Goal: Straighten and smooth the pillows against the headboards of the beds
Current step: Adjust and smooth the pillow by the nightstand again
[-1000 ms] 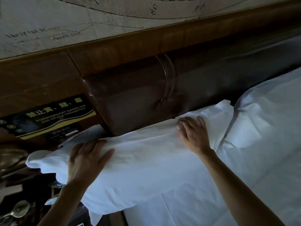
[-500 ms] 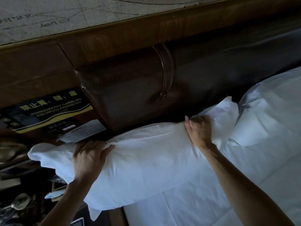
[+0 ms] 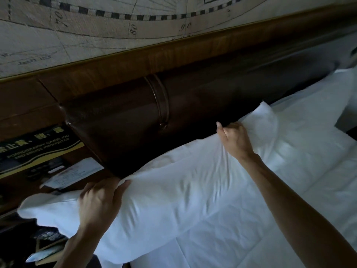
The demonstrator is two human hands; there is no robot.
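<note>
Two hands now grip the near pillow [image 3: 173, 190] along its top edge, where a second ago they lay flat on its upper face. In the head view, the only one, the left hand [image 3: 98, 202] at the lower left of the frame is clenched on a fold of the case near the pillow's left end, fingers curled over the edge that meets the headboard [image 3: 135, 120]. The right hand [image 3: 234, 140], at centre right, pinches the top edge near the pillow's right corner, thumb raised and fingers closed on the cloth. The change from pressing to gripping has bunched the case between the hands and lifted the pillow fuller; it looks plumper and its upper edge stands higher against the dark padded headboard than before. Its left end overhangs the side of the bed at lower left, above a dim bedside shelf with a printed card [image 3: 75, 175] and a black-and-yellow notice [image 3: 38, 146]. A second pillow [image 3: 309, 120] lies just beside it at the right, its corner touching the first. The white sheet [image 3: 251, 238] fills the lower right. By my reading the step in hand is shaking and squaring the pillow, so smoothing its face is yet to come, and the left end probably needs drawing back onto the mattress.
</note>
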